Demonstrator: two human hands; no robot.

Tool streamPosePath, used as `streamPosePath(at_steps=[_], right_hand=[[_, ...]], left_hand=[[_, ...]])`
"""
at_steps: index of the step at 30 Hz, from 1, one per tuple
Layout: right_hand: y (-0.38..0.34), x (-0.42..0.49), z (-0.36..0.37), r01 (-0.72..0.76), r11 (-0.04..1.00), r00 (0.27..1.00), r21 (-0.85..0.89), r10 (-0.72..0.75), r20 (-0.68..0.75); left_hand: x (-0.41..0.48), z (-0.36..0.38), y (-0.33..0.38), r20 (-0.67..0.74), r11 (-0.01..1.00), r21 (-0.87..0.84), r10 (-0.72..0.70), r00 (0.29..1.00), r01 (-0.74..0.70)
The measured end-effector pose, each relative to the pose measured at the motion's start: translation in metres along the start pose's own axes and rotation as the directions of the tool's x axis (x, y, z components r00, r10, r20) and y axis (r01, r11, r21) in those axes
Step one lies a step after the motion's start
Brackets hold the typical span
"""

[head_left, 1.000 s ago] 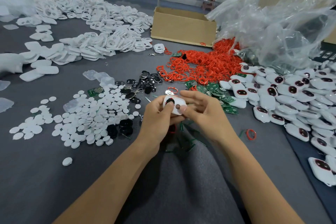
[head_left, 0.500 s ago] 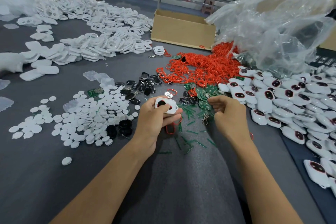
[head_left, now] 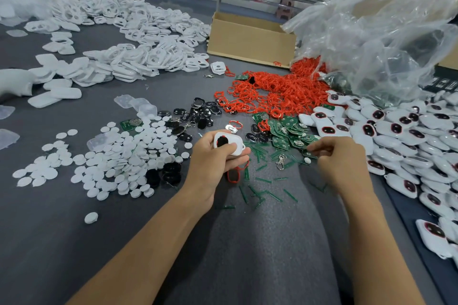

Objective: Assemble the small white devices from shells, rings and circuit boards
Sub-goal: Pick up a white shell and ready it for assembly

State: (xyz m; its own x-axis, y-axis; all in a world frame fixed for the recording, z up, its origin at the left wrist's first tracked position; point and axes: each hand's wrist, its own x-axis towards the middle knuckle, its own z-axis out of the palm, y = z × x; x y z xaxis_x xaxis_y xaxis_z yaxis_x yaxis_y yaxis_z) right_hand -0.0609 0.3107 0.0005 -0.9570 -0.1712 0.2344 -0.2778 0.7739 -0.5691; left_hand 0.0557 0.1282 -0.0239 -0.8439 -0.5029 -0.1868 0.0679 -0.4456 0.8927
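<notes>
Grey cloth covers the counter (head_left: 62,242), which is heaped with parts. The left grip (head_left: 215,158) is curled round a white shell (head_left: 229,142), thumb across its top, with a dark opening edged in red showing beside the thumb and a small loop at its right end. The shell is held just above the counter, at centre. A loose red ring (head_left: 234,176) lies on the cloth, partly under this hand. The right grip (head_left: 339,158) hovers close to the right, fingers bunched and thumb drawn in at the near edge of the green circuit boards (head_left: 287,131); whether it pinches anything cannot be told.

Between the two hands lie a metal clasp (head_left: 280,161) and scattered green strips (head_left: 260,188). Left of the left hand spreads a field of white discs (head_left: 119,156), with black oval pieces (head_left: 198,116) just beyond. Behind the boards sits a heap of red rings (head_left: 277,91). Closed white devices (head_left: 409,136) are piled along the right side. At far left lie empty white shells (head_left: 136,32), and at the back stand a cardboard box (head_left: 250,39) and a clear plastic bag (head_left: 371,32).
</notes>
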Motion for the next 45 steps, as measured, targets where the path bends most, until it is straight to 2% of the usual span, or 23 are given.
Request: streamPosePath(at_steps=[9,19,25,28,31,34,37,40,45], right_hand=[[0.003,0.003,0.009,0.027,0.988,0.996,-0.154,-0.014,0.083],[0.007,0.009,0.013,0.016,0.985,0.992,-0.171,0.006,0.128],[0.007,0.008,0.010,0.069,0.979,0.989,-0.193,-0.041,0.145],[0.004,0.005,0.008,0.096,0.990,0.987,-0.105,-0.081,0.139],[-0.010,-0.002,0.009,0.140,0.979,0.984,0.145,-0.155,0.092],[-0.031,-0.012,0.011,0.227,0.894,0.961,0.386,-0.269,0.059],[-0.046,-0.024,0.018,0.262,0.794,0.938,0.549,-0.343,0.047],[-0.055,-0.034,0.027,0.276,0.769,0.924,0.576,-0.377,0.061],[-0.059,-0.040,0.040,0.273,0.815,0.924,0.511,-0.369,0.094]], left_hand=[[-0.002,0.002,-0.001,0.023,1.000,0.006,0.025,0.999,-0.025],[-0.002,0.001,-0.001,0.034,0.999,0.016,0.028,0.999,-0.029],[-0.001,0.002,-0.002,0.037,0.999,0.023,0.027,0.999,-0.028],[-0.001,0.001,-0.003,0.043,0.999,0.027,0.028,0.999,-0.030],[-0.001,0.001,-0.003,0.057,1.000,0.021,0.020,0.998,-0.021],[-0.002,0.001,-0.004,0.075,0.999,0.046,0.022,0.997,-0.026],[-0.003,0.003,-0.006,0.101,0.998,0.059,0.021,0.995,-0.027],[-0.003,0.004,-0.007,0.114,0.995,0.094,0.026,0.993,-0.037],[-0.005,0.005,-0.008,0.121,0.985,0.151,0.061,0.991,-0.079]])
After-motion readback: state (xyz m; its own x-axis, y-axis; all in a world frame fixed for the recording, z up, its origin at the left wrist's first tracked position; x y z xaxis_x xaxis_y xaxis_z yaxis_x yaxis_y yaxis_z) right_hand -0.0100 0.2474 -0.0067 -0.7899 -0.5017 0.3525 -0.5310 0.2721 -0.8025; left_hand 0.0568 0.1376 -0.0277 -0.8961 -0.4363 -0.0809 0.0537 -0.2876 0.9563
